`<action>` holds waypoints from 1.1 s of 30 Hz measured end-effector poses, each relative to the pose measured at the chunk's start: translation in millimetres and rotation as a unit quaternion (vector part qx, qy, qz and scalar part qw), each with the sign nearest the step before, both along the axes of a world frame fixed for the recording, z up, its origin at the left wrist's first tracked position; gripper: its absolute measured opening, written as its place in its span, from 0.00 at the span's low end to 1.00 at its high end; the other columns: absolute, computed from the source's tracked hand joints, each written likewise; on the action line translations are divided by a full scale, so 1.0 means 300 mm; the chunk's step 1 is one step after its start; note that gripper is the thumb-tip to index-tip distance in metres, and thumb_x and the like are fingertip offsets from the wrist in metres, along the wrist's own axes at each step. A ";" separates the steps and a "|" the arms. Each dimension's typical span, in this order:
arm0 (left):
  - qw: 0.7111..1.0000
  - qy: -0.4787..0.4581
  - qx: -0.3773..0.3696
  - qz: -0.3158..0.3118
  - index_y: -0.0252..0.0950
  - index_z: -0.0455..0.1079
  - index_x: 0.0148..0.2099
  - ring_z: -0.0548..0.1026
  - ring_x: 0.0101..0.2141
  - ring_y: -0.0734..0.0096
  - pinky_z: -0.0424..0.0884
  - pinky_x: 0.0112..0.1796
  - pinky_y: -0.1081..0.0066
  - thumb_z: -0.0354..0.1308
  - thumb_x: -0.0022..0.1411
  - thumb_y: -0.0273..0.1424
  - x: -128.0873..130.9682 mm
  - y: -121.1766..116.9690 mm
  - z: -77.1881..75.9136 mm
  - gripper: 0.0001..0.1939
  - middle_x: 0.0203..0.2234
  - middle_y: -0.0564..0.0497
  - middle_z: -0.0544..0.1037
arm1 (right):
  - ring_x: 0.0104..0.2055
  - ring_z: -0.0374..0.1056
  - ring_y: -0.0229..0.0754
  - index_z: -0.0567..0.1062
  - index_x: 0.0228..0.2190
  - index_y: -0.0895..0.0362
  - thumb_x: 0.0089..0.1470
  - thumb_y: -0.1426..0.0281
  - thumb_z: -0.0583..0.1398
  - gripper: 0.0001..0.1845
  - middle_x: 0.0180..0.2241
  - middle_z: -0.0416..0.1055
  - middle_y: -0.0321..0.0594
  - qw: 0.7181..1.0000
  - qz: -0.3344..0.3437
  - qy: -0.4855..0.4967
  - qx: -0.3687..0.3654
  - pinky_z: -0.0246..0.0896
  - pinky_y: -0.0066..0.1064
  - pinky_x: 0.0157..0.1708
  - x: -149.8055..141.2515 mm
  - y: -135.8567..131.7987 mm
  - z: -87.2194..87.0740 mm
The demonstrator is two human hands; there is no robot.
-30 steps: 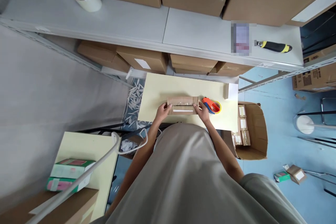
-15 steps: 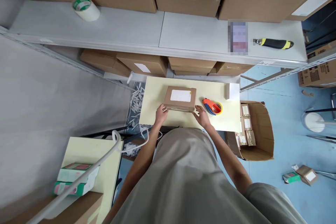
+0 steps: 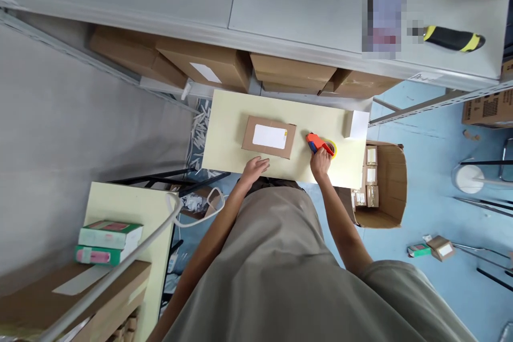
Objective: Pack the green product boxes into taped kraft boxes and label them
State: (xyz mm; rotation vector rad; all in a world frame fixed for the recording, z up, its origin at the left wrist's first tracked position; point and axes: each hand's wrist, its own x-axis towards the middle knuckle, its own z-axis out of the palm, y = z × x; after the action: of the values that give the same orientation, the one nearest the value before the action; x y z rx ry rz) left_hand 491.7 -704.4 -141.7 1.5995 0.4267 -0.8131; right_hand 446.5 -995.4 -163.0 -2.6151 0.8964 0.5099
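Note:
A small brown cardboard box (image 3: 249,133) lies flat on the pale yellow table (image 3: 228,104), a white label (image 3: 270,136) on its top. Just in front of the box, my left hand (image 3: 254,170) is open with its fingers stretched to the right, apart from the box. My right hand (image 3: 320,163) is closed around the near side of a tape dispenser (image 3: 316,141), orange and blue with a yellow-rimmed roll, lying to the right of the box. Part of the dispenser is hidden under my fingers.
A white block-like box (image 3: 356,124) stands at the table's back right corner. Right of the table, a large open carton (image 3: 388,187) holds several small boxes. A grey shelf (image 3: 304,10) with a black-yellow handled tool (image 3: 452,38) spans above. A white rod (image 3: 132,264) crosses the left.
The cardboard box was turned label side up and laid on the table, and both hands let go. My right hand moved right onto the tape dispenser. The view has tilted downward.

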 end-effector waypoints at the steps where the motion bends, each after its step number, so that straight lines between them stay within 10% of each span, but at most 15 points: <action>1: 1.000 0.007 -0.027 0.000 0.32 0.68 0.69 0.85 0.56 0.52 0.80 0.59 0.52 0.69 0.70 0.36 0.001 -0.027 0.016 0.31 0.63 0.29 0.79 | 0.61 0.73 0.60 0.70 0.57 0.64 0.74 0.69 0.49 0.18 0.55 0.77 0.65 1.000 -0.002 -0.002 0.007 0.60 0.51 0.67 -0.001 0.000 -0.003; 6: 0.998 0.019 -0.061 0.024 0.32 0.68 0.69 0.85 0.55 0.52 0.78 0.61 0.53 0.74 0.65 0.45 -0.029 -0.117 0.081 0.38 0.62 0.30 0.81 | 0.43 0.77 0.57 0.69 0.54 0.59 0.74 0.54 0.53 0.21 0.42 0.79 0.53 0.992 0.015 -0.057 0.110 0.73 0.45 0.45 -0.090 -0.019 0.031; 13: 0.992 -0.050 -0.105 0.045 0.36 0.78 0.61 0.79 0.63 0.46 0.75 0.63 0.53 0.71 0.60 0.60 -0.212 -0.151 0.177 0.39 0.62 0.35 0.82 | 0.37 0.72 0.47 0.71 0.46 0.53 0.68 0.39 0.55 0.30 0.35 0.76 0.40 0.893 0.120 -0.083 0.426 0.71 0.37 0.39 -0.303 -0.007 0.195; 23: 0.988 -0.118 -0.094 0.033 0.38 0.85 0.47 0.84 0.50 0.52 0.79 0.56 0.56 0.74 0.58 0.58 -0.523 -0.119 0.231 0.29 0.46 0.43 0.88 | 0.37 0.72 0.49 0.71 0.50 0.54 0.73 0.49 0.55 0.21 0.38 0.76 0.42 0.840 0.421 0.028 0.341 0.68 0.38 0.39 -0.454 -0.132 0.394; 33: 0.983 -0.163 -0.078 0.015 0.37 0.84 0.42 0.83 0.41 0.60 0.79 0.45 0.63 0.68 0.65 0.50 -0.661 -0.247 0.183 0.20 0.39 0.45 0.87 | 0.37 0.72 0.50 0.67 0.44 0.51 0.75 0.53 0.56 0.15 0.37 0.75 0.41 0.796 0.534 0.083 0.273 0.68 0.39 0.39 -0.465 -0.232 0.449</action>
State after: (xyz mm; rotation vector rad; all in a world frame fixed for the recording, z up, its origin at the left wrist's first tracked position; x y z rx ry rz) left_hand 293.5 -778.5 -86.8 1.5398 0.1474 -0.5339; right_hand 307.1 -1065.0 -28.3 -2.2722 -0.7444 1.0627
